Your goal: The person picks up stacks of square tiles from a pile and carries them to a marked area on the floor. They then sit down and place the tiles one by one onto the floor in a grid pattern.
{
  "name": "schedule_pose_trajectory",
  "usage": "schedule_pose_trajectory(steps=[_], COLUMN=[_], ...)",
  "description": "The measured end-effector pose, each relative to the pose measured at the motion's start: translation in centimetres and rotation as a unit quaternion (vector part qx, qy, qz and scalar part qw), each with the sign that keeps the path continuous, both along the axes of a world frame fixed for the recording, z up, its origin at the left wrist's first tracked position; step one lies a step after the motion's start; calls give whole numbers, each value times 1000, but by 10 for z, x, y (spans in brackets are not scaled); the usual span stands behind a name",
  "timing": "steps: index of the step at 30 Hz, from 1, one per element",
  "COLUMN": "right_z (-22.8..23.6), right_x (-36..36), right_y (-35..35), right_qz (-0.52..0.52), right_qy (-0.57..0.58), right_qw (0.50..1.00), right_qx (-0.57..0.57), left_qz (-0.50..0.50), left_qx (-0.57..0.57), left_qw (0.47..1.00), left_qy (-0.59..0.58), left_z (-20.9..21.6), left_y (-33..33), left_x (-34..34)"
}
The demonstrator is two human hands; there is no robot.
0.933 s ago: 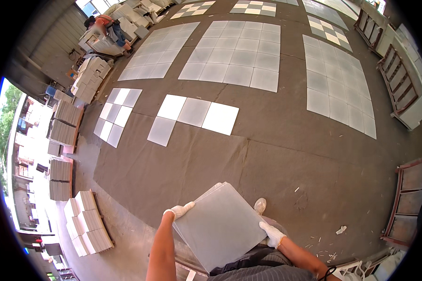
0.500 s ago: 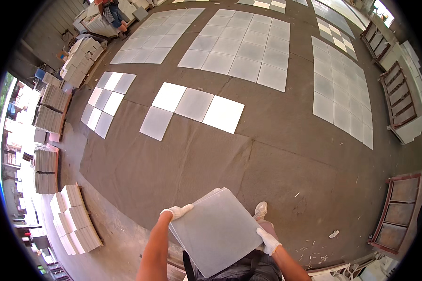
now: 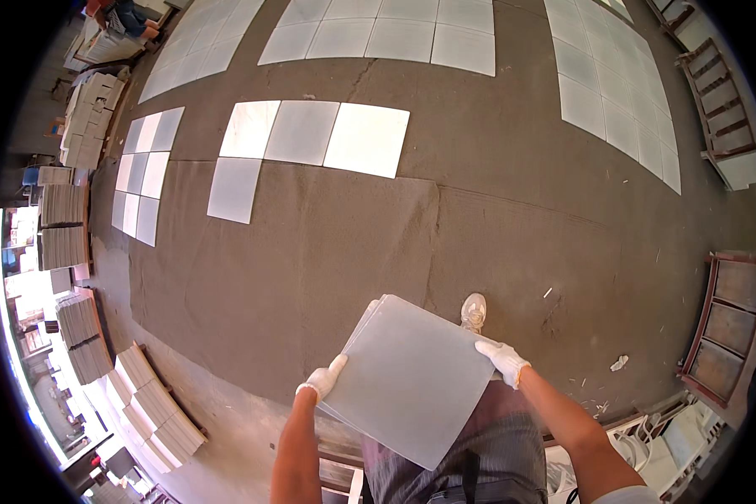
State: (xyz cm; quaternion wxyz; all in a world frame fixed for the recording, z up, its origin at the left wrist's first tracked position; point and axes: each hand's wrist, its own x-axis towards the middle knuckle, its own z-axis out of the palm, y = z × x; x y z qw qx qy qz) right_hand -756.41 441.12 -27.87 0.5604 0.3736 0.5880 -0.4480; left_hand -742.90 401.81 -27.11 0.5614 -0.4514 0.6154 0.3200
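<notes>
A small stack of large square grey tiles (image 3: 416,378) is held in front of my body, its layers slightly fanned at the upper left edge. My left hand (image 3: 322,380), in a white work glove, grips the stack's left edge with the thumb on top. At the right corner my gloved right hand (image 3: 502,361) clasps it the same way; the fingers underneath are hidden. On the floor ahead lies an L-shaped group: a white tile (image 3: 367,140), a grey tile (image 3: 302,133), another white tile (image 3: 251,129) and a grey tile (image 3: 234,189) below it.
Larger blocks of grey tiles (image 3: 464,52) cover the floor farther off, with a mixed patch (image 3: 147,174) at left. Stacked tiles on pallets (image 3: 155,407) line the left side. Brown frames (image 3: 729,332) stand at right. Another person (image 3: 130,18) is at the far left.
The view has tipped down, so the floor tiles sit higher in the picture. The held stack has shifted right and up in view, still in both hands.
</notes>
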Motion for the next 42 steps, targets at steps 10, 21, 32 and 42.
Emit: schedule_pose_trajectory(steps=[10,21,32,42], right_z=[-177,-299,-388,-377], right_x=[-51,-86,-134,-105], right_y=[13,-12,6,52], right_qz=[102,157,184,9], right_qy=[1,-52,-14,-101], right_qw=[994,985,980,994], right_qx=[47,37,75,-41], left_qz=[29,98,211,105], left_qx=[-35,-36,13,-73], left_qw=[998,993,977,990], left_qy=[-40,-48,-19,-52], left_z=[-139,-251,-289,-349], left_y=[33,26,63,101], left_x=[-8,-12,-83,-104])
